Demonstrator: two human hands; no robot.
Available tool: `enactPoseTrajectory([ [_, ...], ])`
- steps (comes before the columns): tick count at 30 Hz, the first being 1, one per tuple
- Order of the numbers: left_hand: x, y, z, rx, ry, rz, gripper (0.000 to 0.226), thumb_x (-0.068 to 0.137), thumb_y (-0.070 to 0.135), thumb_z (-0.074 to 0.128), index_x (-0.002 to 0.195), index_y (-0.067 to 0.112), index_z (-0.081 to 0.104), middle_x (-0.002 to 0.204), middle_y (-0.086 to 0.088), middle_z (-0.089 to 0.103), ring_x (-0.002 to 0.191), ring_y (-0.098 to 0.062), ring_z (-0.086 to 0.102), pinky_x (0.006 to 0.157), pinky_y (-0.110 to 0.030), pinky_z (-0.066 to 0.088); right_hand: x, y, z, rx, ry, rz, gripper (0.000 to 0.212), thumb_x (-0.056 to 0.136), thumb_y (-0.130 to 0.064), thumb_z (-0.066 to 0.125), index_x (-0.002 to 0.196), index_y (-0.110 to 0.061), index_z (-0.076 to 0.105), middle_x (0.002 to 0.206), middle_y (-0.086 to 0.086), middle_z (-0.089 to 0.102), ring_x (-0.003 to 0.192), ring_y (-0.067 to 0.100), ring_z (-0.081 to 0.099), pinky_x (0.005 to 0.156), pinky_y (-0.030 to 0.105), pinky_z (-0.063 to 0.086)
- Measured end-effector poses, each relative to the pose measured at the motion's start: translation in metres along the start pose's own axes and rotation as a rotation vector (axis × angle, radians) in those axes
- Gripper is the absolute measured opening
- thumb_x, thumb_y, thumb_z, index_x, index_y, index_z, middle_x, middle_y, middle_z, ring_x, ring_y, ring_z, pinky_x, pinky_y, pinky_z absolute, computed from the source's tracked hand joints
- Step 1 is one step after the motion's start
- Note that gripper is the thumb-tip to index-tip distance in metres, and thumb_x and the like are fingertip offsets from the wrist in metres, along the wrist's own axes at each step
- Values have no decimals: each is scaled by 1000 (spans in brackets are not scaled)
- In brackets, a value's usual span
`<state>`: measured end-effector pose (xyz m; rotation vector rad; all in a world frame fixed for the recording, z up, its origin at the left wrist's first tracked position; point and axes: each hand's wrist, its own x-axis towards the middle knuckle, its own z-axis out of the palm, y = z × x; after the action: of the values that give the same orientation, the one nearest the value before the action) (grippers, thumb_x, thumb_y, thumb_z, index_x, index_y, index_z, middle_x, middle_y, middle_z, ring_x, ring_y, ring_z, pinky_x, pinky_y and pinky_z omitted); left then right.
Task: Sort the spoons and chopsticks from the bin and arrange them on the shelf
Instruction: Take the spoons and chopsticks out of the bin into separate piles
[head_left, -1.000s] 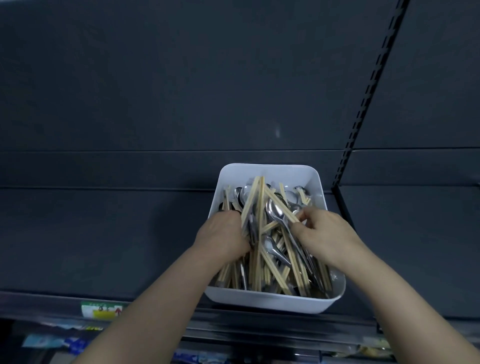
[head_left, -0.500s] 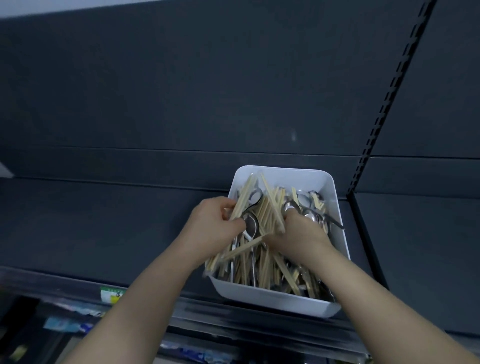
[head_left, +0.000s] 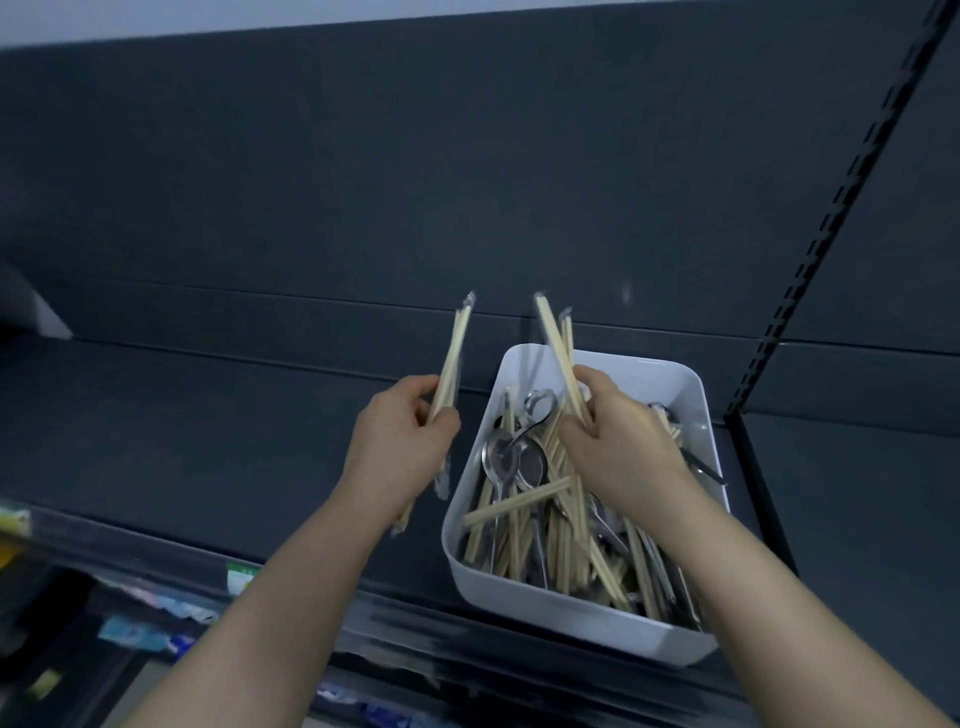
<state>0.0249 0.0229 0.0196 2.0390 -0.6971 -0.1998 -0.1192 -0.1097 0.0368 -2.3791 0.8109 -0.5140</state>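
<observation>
A white bin (head_left: 691, 395) stands on the dark shelf (head_left: 182, 441), filled with wrapped wooden chopsticks (head_left: 524, 501) and metal spoons (head_left: 511, 457) mixed together. My left hand (head_left: 400, 447) grips a wrapped pair of chopsticks (head_left: 454, 353) just left of the bin, tips pointing up and away. My right hand (head_left: 618, 441) hovers over the bin and holds a small bundle of chopsticks (head_left: 556, 348), also raised and pointing up.
The shelf's dark back panel (head_left: 467, 182) rises behind. A slotted upright post (head_left: 831, 218) divides this bay from the one on the right. Price tags (head_left: 241, 577) line the shelf's front edge, with packaged goods (head_left: 140, 631) on the level below.
Both hands have come up out of the bin, each lifting chopsticks. The left hand has moved left, off the bin and over the shelf. The camera has tilted up and leftwards.
</observation>
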Motion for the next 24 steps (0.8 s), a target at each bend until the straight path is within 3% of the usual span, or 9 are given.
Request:
enactPoseTrajectory([
  [8,33,-85,-67,224,-63,-131,30,88,21,59,118,19,64,83,2,66,77,-17,63,69,-34,52,26,-77,85,11,-147,-66,21,89,-14,42,108,-14,50,91,8,62,81,29,56,67,35,44],
  [14,63,-143,-103,366,-148,-157,34,89,25,58,123,19,60,90,3,64,79,-18,60,63,-28,44,51,-118,175,-112,-256,169,23,92,-10,42,114,-9,48,105,11,60,80,28,51,64,30,39],
  [18,76,-165,-109,460,-250,-107,32,89,26,56,119,14,58,97,-2,66,86,-22,61,68,-29,47,55,-122,212,-211,-284,286,22,92,-9,44,114,-9,48,108,10,59,80,23,47,65,29,39],
  [24,90,-176,-117,575,-371,32,27,93,24,50,117,16,60,111,0,65,97,-19,60,77,-31,51,49,-125,225,-324,-300,235,23,95,-25,44,108,-14,60,108,7,57,95,27,57,69,28,40],
])
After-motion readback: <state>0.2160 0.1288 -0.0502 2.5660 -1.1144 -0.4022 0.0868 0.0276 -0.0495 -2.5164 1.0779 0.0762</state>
